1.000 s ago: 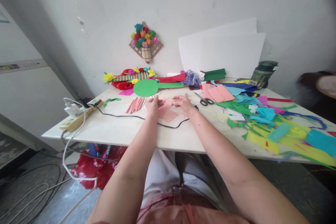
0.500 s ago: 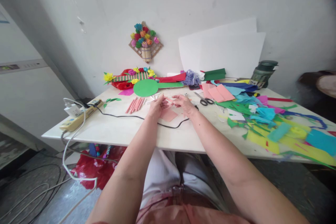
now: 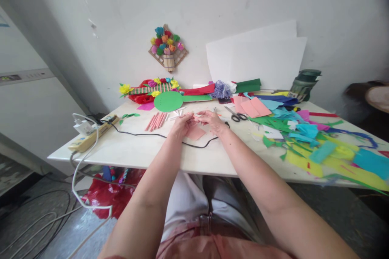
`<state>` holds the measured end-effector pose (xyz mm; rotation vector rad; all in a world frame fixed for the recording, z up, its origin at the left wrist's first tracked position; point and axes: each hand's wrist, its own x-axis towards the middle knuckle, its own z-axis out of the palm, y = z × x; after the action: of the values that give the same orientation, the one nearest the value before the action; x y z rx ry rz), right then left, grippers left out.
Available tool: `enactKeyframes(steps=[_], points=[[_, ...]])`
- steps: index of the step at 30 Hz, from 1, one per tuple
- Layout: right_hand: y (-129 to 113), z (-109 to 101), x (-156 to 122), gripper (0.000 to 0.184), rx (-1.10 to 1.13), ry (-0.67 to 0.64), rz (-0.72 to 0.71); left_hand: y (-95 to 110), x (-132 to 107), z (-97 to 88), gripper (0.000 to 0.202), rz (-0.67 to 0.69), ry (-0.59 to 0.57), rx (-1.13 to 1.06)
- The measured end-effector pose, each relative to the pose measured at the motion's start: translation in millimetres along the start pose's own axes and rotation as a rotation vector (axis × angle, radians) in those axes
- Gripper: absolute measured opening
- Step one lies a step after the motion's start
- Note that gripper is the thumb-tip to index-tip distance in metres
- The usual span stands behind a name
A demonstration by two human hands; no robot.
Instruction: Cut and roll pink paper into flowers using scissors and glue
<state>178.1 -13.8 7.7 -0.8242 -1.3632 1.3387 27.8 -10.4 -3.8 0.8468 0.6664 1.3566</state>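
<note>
My left hand (image 3: 183, 124) and my right hand (image 3: 212, 120) meet above the middle of the white table (image 3: 142, 151). Together they pinch a thin pink paper roll (image 3: 197, 116) between their fingertips. A flat piece of pink paper (image 3: 195, 132) lies on the table just under the hands. Several finished pink paper rolls (image 3: 156, 121) lie in a bunch to the left of my left hand. A black cable (image 3: 197, 144) runs across the table below the hands.
Black-handled scissors (image 3: 237, 115) lie right of my hands. Coloured paper scraps (image 3: 316, 145) cover the table's right side. A green paper disc (image 3: 168, 101) and paper flowers (image 3: 152, 88) sit at the back. A power strip (image 3: 91, 135) lies at the left edge.
My left hand has turned and its fingers have moved right, closing in on the pink roll beside my right hand. The right hand has barely moved.
</note>
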Motion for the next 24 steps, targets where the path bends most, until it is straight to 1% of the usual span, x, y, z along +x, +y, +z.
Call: enactKeyframes(steps=[3,6,10,13,16,20,22,24], points=[[-1.3,0.7,-0.6,0.025,-0.023,-0.028,-0.001,1.2,-1.3,1.5,0.004,0.006,-0.019,0.006],[0.3,2.1,-0.6,0.025,-0.074,-0.058,-0.049,1.1,-0.9,0.9,0.005,0.019,0.002,0.0],[10.1,4.4,2.6,0.032,-0.112,-0.034,-0.127,-0.7,1.0,-1.0,0.008,0.049,0.025,0.008],[20.6,4.3,8.6,0.028,-0.158,0.011,-0.192,-2.0,1.7,-0.8,0.014,0.07,0.026,0.029],[27.8,2.5,14.7,0.023,-0.248,0.059,-0.233,-2.1,1.0,1.5,0.017,0.069,0.034,0.047],[28.0,0.2,15.9,0.012,-0.373,0.122,-0.313,-2.3,1.0,3.2,0.015,0.072,0.055,0.033],[24.8,0.1,13.0,0.009,-0.498,0.156,-0.37,-3.3,2.9,1.3,0.013,0.078,0.063,0.02],[20.2,1.2,8.3,0.013,-0.653,0.17,-0.423,-4.7,5.8,-2.3,0.011,0.087,0.072,0.003]])
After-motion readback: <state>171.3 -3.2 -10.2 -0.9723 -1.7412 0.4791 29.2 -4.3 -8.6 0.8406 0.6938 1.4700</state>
